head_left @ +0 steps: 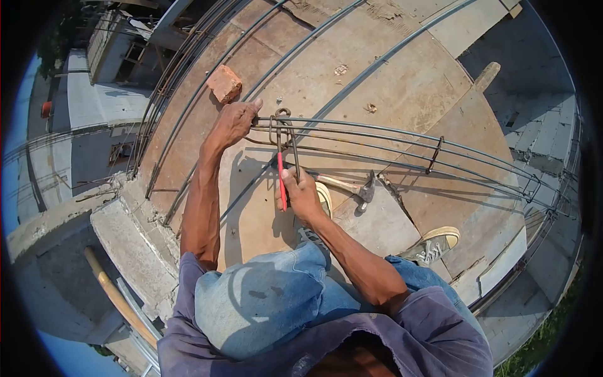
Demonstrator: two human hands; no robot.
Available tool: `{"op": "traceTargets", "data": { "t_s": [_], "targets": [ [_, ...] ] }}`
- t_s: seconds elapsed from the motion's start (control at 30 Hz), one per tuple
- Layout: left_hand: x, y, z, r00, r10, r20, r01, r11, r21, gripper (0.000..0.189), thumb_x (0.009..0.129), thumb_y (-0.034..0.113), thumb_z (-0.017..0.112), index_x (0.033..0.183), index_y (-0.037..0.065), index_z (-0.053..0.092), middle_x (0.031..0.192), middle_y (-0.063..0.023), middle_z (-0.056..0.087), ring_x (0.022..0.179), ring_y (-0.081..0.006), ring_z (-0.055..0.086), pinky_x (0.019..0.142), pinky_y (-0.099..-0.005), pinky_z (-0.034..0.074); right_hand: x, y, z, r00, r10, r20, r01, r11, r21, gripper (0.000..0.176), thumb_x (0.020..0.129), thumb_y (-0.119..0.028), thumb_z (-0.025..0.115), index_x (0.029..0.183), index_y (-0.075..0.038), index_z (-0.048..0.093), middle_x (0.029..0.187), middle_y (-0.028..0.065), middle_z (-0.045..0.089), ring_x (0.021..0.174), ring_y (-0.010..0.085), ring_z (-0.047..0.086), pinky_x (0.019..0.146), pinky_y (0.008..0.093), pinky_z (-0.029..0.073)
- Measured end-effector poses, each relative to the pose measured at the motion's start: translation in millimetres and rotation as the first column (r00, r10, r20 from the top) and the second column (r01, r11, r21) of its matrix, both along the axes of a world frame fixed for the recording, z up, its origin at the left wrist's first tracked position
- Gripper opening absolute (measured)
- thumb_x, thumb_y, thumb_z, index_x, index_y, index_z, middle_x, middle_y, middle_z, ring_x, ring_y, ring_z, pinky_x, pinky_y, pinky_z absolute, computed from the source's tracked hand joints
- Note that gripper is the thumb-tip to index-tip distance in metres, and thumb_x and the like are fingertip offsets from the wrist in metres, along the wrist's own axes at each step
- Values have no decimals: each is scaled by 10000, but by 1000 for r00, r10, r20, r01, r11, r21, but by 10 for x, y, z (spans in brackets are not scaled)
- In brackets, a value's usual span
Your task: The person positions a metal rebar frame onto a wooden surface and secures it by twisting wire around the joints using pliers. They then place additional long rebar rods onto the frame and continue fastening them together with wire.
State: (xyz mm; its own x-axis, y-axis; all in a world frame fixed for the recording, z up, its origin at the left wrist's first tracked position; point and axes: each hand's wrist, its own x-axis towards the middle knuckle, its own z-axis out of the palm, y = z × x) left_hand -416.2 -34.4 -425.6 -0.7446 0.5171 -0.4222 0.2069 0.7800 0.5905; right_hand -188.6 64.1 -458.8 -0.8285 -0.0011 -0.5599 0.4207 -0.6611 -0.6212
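Observation:
My right hand (pixel 300 193) is closed around the handles of a pair of pincers (pixel 281 173), one of which has a red grip. Their jaws point away from me, at a stirrup near the left end of a rebar cage (pixel 370 139). At that same end, my left hand (pixel 235 124) grips the bars, its fingers mostly hidden. The cage is made of long thin steel bars with several stirrups, such as the one (pixel 434 155) farther right, and runs off to the right. Just right of my right hand, a claw hammer (pixel 358 188) lies on the boards.
A broken brick (pixel 224 83) rests beyond my left hand. Loose long rebars (pixel 301 44) cross the brown board deck (pixel 402 75). At left runs a rough concrete edge (pixel 135 242) with a drop beyond. My shoes (pixel 433 245) stand close to the hammer.

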Motion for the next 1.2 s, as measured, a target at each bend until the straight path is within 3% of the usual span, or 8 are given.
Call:
{"op": "traceTargets", "data": {
  "t_s": [0.07,0.13,0.27,0.4,0.53,0.83,1.0,1.2],
  "targets": [
    [-31,10,5,1000,9,-27,-8,1000,27,631,979,583,449,658,44,514,575,9,420,540,-115,388,498,-299,322,-95,19,6,1000,-6,25,4,999,50,343,1008,-385,511,983,-51,435,683,79,574,500,151,566,455,291,486],
    [14,-25,3,1000,15,-8,-14,998,60,633,977,589,446,677,38,531,570,11,411,546,-113,401,502,-296,336,-147,-198,39,773,-624,116,621,781,63,343,1006,-374,522,929,-44,472,641,77,579,477,141,552,439,278,449],
    [49,51,113,996,44,-77,-39,998,55,616,1000,551,406,752,-2,513,636,-87,461,608,-201,418,583,-387,382,-86,-99,-106,998,62,25,-64,995,82,326,1021,-359,488,988,-38,435,688,87,577,501,150,567,442,288,475],
    [49,63,160,998,23,-65,-22,999,26,578,996,555,416,845,6,516,691,-101,490,665,-217,458,638,-402,408,-189,-303,-14,780,-612,132,605,791,92,307,1022,-331,496,928,-40,465,661,91,579,493,147,559,436,278,447],
    [51,94,186,995,0,-103,0,1000,2,598,988,567,424,901,-10,552,741,-145,533,706,-251,503,682,-422,429,-158,-215,-54,1000,-7,20,8,999,-34,318,1016,-355,503,979,-47,434,684,93,578,491,153,553,457,290,476],
    [57,85,166,978,-16,-208,9,999,-33,540,990,512,452,1043,-17,549,823,-201,650,786,-305,645,735,-447,479,-290,-395,90,886,-445,130,453,891,-36,284,1016,-328,512,962,-55,454,679,86,582,497,150,564,445,288,473],
    [103,81,161,999,-5,-32,4,999,-32,516,992,484,460,1065,-19,548,902,-223,683,863,-346,670,772,-440,496,-256,-381,-20,1000,6,14,-5,998,-68,291,1027,-322,481,972,-38,448,687,106,582,505,169,580,452,287,487],
    [151,86,132,991,-90,-96,71,980,-185,738,803,639,645,1185,12,566,977,-239,686,963,-412,654,845,-472,500,-310,-384,-149,858,-490,152,498,867,-13,284,1027,-328,478,1030,-51,413,712,108,576,501,179,571,437,291,483]
  ]
}}
